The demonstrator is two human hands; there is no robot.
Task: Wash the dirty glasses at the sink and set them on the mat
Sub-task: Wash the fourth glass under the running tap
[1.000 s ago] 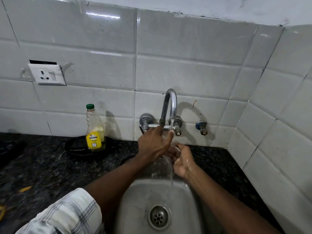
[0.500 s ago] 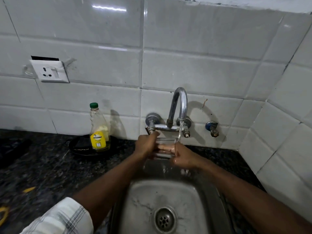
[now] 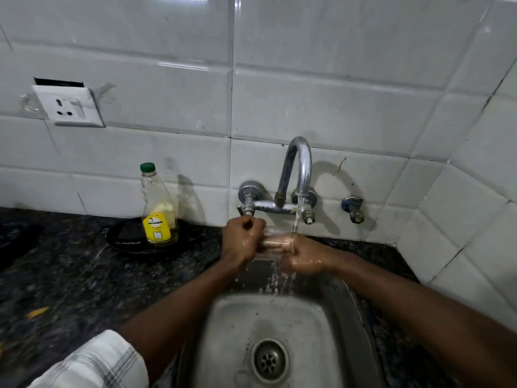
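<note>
Clear glass (image 3: 275,242) lies sideways under the stream from the tap (image 3: 300,163), at twelve o'clock over the sink (image 3: 321,345). Our left hand (image 3: 242,243) grips its nine o'clock end, our right hand (image 3: 306,256) its three o'clock end, fingers (image 3: 253,225) curled round it.

1. A home kitchen, at its washing-up corner.
2. A steel sink (image 3: 279,317) with a drain (image 3: 270,359) sits at lower centre, set into a dark speckled stone tabletop (image 3: 70,275).
3. A chrome tap (image 3: 300,163) on the wall at centre runs water (image 3: 298,217).
4. Glossy white tiles (image 3: 307,107) cover both walls, which meet in a corner at right.
5. A green-capped bottle (image 3: 158,208) of yellow liquid stands at centre left, and a socket (image 3: 68,106) sits at upper left.
</note>
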